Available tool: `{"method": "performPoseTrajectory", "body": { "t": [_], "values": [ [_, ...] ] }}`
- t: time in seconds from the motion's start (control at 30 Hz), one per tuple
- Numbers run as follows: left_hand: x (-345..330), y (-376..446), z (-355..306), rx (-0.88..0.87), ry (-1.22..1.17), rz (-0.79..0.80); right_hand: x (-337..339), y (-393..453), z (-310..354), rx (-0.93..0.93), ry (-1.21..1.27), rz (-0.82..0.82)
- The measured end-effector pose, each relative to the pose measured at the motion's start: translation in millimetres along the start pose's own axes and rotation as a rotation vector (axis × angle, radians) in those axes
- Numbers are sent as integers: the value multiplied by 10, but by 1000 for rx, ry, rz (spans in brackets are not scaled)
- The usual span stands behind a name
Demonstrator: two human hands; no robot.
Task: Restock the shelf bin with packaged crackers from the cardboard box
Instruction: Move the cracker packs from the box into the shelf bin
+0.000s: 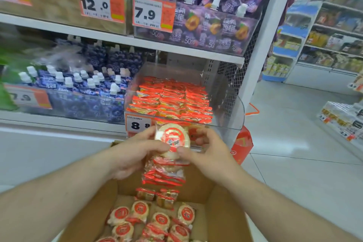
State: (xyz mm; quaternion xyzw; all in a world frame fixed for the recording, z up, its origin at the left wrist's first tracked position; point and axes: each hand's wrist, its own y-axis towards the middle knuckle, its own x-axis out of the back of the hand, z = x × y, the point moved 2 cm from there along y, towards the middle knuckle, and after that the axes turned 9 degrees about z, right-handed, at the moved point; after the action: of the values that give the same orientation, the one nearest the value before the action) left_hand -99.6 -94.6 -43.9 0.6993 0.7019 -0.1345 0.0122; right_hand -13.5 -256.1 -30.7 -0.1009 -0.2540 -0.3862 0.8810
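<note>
- Red-and-clear wrappers mark the stack of cracker packs (167, 155), which is held between both hands above the cardboard box (222, 212), just below and in front of the shelf bin (225, 104).
- The left hand (135, 153) is closed on the stack's left side, thumb across the front pack; the right hand (206, 149) is closed on its right side, thumb at the lower edge of the round cracker. Neither grip is wide; both are holding the packs.
- The stack's long axis runs downward from the grips, its lower packs hanging toward the box. How many packs are held cannot be counted through the blur.
- The bin's open top lies up and ahead of the grips, past its clear front lip, with rows of like packs already laid inside and free room to their right.
- Both hands are judged about equally near the bin, so the stack would need lifting over the lip and tipping to match the rows.
- More loose packs (157, 220) are left in the box, so restocking is judged unfinished.
</note>
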Motion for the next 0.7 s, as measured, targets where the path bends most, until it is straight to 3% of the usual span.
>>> {"method": "performPoseTrajectory", "body": {
  "t": [0.13, 0.33, 0.53, 0.7],
  "values": [
    [-40, -21, -45, -60, 28, 116, -12, 5, 74, -8, 248, 142],
    [186, -90, -70, -102, 56, 235, 47, -19, 111, -24, 494, 170],
    [187, -111, -96, -183, 88, 99, 187, 47, 81, -218, 1012, 70],
    [104, -80, -74, -207, 294, -32, 86, -11, 93, -265, 968, 151]
  ]
}}
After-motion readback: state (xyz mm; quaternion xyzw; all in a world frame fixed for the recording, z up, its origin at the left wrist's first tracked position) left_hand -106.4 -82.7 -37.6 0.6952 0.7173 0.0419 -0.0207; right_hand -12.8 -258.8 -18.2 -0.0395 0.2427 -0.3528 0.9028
